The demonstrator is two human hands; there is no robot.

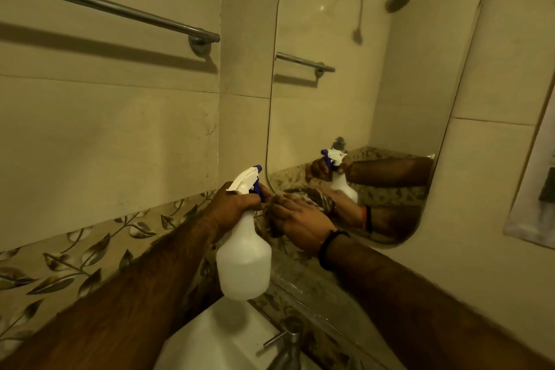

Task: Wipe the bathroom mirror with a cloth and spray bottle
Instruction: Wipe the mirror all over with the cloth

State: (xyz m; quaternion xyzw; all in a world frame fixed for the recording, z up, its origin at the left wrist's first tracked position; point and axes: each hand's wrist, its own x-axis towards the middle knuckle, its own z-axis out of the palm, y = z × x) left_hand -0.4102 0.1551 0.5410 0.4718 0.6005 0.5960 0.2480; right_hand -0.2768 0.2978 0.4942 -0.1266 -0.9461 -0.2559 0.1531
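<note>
faucet [286, 345]: nearest the lens, bottom centre, metal, lever pointing left, standing on the white basin [216, 339]
towel bar [108, 4]: far left wall, metal, slanting down to a round mount beside the wall corner
leaf tile border [75, 246]: band low on the left wall, runs on behind the basin under the mirror
left hand [231, 206]: fingers curled round the neck of the spray bottle, one finger on the blue trigger
spray bottle [244, 255]: white, plain body, held upright above the basin; white head with blue nozzle tip aimed at the mirror's lower left corner, just beside the glass; no label or writing visible
cloth [271, 221]: dark, patterned, bunched under the right hand at the mirror's bottom edge; mostly hidden, can't tell if it touches the glass
right hand [300, 219]: fingers wrapped over the cloth, holding it; dark band with an orange bit on the wrist
mirror [345, 75]: tall, rounded corners, frameless, on the right wall; reflects both hands, bottle, cloth, a second view of the towel bar, and a shower head up top
ledge [300, 276]: stone strip under the mirror, between basin and wall
paper sheet [534, 189]: right edge, on the wall; print too blurred to read
</note>
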